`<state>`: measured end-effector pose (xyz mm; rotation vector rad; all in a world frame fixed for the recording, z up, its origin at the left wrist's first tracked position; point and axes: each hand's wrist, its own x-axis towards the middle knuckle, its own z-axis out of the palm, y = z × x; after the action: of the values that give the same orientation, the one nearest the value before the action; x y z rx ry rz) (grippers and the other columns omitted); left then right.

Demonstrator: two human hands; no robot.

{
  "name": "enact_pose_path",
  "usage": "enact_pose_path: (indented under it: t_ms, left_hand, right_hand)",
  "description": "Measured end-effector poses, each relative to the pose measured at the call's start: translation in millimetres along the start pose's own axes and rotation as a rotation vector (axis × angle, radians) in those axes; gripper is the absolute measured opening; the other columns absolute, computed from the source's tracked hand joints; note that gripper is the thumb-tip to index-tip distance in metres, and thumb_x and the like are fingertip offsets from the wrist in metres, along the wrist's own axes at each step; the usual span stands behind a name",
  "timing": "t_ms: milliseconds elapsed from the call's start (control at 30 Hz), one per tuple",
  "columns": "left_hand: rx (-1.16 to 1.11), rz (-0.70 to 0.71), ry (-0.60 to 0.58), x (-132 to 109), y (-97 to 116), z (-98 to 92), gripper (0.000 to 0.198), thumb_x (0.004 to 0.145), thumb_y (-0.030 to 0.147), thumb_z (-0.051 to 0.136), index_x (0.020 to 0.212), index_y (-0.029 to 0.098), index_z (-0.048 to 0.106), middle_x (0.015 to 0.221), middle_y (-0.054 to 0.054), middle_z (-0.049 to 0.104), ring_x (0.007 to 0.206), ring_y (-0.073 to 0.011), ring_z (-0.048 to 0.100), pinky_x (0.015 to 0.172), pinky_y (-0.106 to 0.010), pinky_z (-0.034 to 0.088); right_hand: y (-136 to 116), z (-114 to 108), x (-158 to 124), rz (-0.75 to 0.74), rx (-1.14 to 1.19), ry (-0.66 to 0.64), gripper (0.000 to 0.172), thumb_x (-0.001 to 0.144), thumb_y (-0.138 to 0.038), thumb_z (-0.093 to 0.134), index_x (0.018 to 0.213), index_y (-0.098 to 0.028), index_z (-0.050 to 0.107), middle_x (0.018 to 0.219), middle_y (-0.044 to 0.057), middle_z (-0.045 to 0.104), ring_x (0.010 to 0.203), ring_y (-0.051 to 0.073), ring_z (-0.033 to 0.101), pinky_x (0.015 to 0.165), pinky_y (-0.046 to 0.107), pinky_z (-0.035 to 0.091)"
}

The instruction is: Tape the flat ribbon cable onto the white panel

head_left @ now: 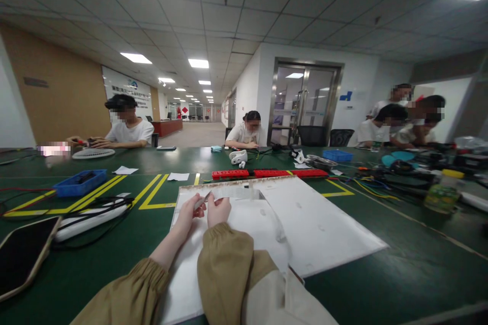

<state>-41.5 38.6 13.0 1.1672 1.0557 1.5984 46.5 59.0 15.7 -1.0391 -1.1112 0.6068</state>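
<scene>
Both hands are close together over the upper left part of a large white sheet [324, 223] lying on the green table. My left hand [191, 211] is closed around a small, thin greyish piece [202, 200], too small to name. Just to its right, my right hand [218, 210] is closed with its fingertips pressed together near that piece; what it pinches is hidden. Beyond the fingers, a pale gridded strip [244, 193] lies along the far edge of the sheet.
Red power strips [290, 173] lie behind the sheet. A blue tray [81, 183], a white power strip with black cables [93, 219] and a phone [25, 254] are at left. Cables and a yellow-capped bottle [444, 193] are at right. Several people sit across the table.
</scene>
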Motion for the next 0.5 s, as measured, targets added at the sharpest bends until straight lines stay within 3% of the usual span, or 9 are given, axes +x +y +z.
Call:
enact_pose_path:
  t_ms: [200,500]
  left_hand:
    - [0.006,0.015,0.089,2,-1,-2.1,0.055,0.064,0.068,0.049,0.053,0.014,0.054,0.048,-0.001,0.053,0.041,-0.011,0.045,0.045,-0.022,0.035]
    - [-0.074,-0.013,0.152,9,-5,-10.2,0.059,0.06,0.072,0.045,0.048,0.015,0.054,0.038,-0.001,0.047,0.038,-0.0116,0.041,0.042,-0.022,0.031]
  right_hand:
    - [1,1,-1,-0.024,0.173,-0.105,0.018,0.07,-0.029,0.05,0.074,-0.013,0.059,0.06,0.006,0.064,0.05,0.015,0.057,0.051,0.022,0.044]
    - [12,5,-2,-0.039,0.232,-0.22,0.019,0.069,-0.03,0.054,0.06,-0.013,0.059,0.065,0.009,0.065,0.056,0.015,0.06,0.054,0.021,0.047]
